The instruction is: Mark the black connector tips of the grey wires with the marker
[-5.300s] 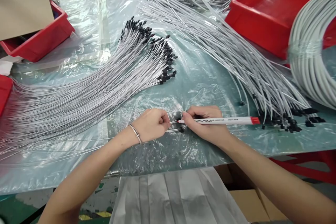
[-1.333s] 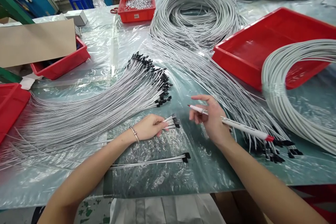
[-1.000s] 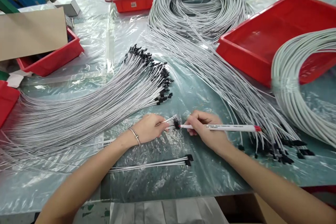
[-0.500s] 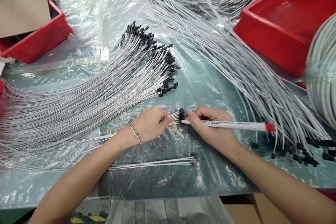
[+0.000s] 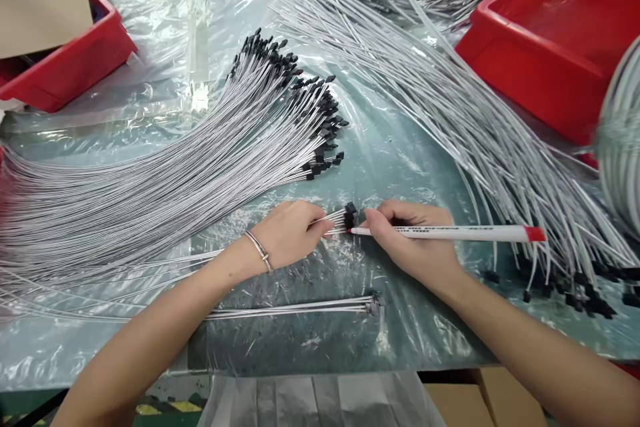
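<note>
My left hand (image 5: 295, 233) pinches a small bunch of white cables (image 5: 336, 219) just behind their black connectors (image 5: 351, 215). Between the fingers of my right hand (image 5: 417, 237) is a white marker (image 5: 470, 233) with a red end. Its red tip touches or nearly touches the lowest cable beside the connectors. Below my hands, several loose cables (image 5: 300, 309) lie side by side with their connectors at the right. A large cable bundle (image 5: 165, 193) spreads over the left of the table, its black connectors clustered above my left hand.
Another grey cable bundle (image 5: 450, 107) crosses the right side. Red bins stand at upper right (image 5: 540, 67) and upper left (image 5: 75, 73), the left one under cardboard (image 5: 43, 0). A cable coil (image 5: 625, 140) sits at the right edge. Plastic sheeting (image 5: 155, 107) covers the table.
The marker's red tip has shifted slightly along the held cables, now next to the lowest one. The whole view has moved a little, and both hands keep their holds.
</note>
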### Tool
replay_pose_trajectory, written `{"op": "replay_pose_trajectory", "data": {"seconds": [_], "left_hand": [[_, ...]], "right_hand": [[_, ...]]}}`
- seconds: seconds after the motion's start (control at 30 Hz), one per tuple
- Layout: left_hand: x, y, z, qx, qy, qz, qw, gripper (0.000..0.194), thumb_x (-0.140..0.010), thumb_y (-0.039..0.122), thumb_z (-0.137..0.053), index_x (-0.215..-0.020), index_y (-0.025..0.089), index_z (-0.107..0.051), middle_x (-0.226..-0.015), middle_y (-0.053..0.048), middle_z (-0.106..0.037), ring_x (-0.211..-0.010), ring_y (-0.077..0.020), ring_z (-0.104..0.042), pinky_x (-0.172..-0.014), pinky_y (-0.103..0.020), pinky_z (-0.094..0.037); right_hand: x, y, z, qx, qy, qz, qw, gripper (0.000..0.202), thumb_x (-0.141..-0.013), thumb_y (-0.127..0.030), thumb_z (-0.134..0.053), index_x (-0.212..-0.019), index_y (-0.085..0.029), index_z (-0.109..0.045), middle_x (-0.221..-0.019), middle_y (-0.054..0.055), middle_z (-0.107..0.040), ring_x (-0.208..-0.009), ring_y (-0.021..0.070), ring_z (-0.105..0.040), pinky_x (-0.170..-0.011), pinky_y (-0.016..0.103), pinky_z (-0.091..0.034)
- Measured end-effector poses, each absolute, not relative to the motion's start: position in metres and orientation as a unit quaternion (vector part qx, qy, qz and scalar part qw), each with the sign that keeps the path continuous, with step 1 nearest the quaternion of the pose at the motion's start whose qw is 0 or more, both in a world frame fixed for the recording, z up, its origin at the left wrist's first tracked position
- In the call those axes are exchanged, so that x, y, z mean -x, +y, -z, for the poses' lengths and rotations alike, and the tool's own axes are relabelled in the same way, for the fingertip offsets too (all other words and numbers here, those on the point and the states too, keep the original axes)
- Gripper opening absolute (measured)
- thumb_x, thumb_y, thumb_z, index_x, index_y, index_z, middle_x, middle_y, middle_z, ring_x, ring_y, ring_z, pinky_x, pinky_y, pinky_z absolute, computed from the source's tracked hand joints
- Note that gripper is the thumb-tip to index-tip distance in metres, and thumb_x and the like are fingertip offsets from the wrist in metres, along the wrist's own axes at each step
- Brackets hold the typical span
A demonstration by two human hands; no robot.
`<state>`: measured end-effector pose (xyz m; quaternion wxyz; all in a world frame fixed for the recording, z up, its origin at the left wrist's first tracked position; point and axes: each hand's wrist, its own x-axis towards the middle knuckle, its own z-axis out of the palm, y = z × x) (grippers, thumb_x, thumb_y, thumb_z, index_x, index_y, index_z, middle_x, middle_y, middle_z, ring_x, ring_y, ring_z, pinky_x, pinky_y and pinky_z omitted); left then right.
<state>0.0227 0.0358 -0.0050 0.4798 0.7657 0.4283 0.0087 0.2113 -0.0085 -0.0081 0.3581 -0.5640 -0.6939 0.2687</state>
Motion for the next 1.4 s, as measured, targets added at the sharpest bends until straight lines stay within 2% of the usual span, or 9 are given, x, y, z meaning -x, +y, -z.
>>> {"op": "replay_pose_trajectory", "data": {"seconds": [0.33, 0.5, 0.77, 0.9, 1.4], "left_hand": [[-0.0233, 0.036, 0.0063, -0.774, 0.431, -0.006, 0.464, 0.032, -0.09, 0.032, -0.042, -0.071, 0.015, -0.06, -0.05, 0.002, -0.045, -0.047, -0.0088, -0.039, -0.046, -0.025, -0.026], [-0.0229, 0.0361, 0.0056, -0.771, 0.432, -0.007, 0.468, 0.032, -0.09, 0.033, -0.041, -0.071, 0.016, -0.062, -0.05, 0.002, -0.045, -0.048, -0.009, -0.039, -0.048, -0.025, -0.026], [-0.0243, 0.037, 0.0026, -0.766, 0.438, -0.001, 0.469, 0.032, -0.09, 0.032, -0.043, -0.072, 0.015, -0.063, -0.05, 0.002, -0.045, -0.047, -0.0086, -0.037, -0.048, -0.025, -0.025], [-0.0241, 0.0368, 0.003, -0.769, 0.433, 0.001, 0.47, 0.033, -0.091, 0.032, -0.041, -0.074, 0.015, -0.064, -0.05, 0.002, -0.046, -0.046, -0.0092, -0.039, -0.047, -0.025, -0.026], [-0.0253, 0.0373, 0.0038, -0.766, 0.435, -0.01, 0.473, 0.034, -0.09, 0.032, -0.044, -0.065, 0.014, -0.059, -0.051, 0.001, -0.046, -0.049, -0.0083, -0.038, -0.051, -0.025, -0.025]], "right_hand": [[-0.2096, -0.0071, 0.0106, 0.578, -0.681, -0.26, 0.367, 0.028, -0.082, -0.021, -0.055, -0.055, -0.015, -0.056, -0.046, -0.002, -0.044, -0.044, 0.0062, -0.038, -0.041, 0.019, -0.029], [-0.21, -0.0074, 0.0111, 0.572, -0.687, -0.253, 0.37, 0.028, -0.082, -0.02, -0.055, -0.055, -0.014, -0.055, -0.047, -0.003, -0.047, -0.043, 0.0057, -0.039, -0.041, 0.019, -0.03], [-0.2081, -0.0058, 0.0105, 0.572, -0.686, -0.247, 0.375, 0.026, -0.082, -0.018, -0.054, -0.056, -0.015, -0.056, -0.047, -0.002, -0.046, -0.044, 0.006, -0.039, -0.041, 0.019, -0.03], [-0.2078, -0.0062, 0.0101, 0.574, -0.679, -0.257, 0.378, 0.029, -0.082, -0.019, -0.054, -0.054, -0.014, -0.052, -0.046, -0.002, -0.043, -0.044, 0.0062, -0.037, -0.041, 0.02, -0.029], [-0.2066, -0.0083, 0.0107, 0.578, -0.688, -0.216, 0.382, 0.024, -0.082, -0.018, -0.055, -0.058, -0.015, -0.056, -0.046, -0.003, -0.043, -0.043, 0.0062, -0.037, -0.041, 0.02, -0.029]]}}
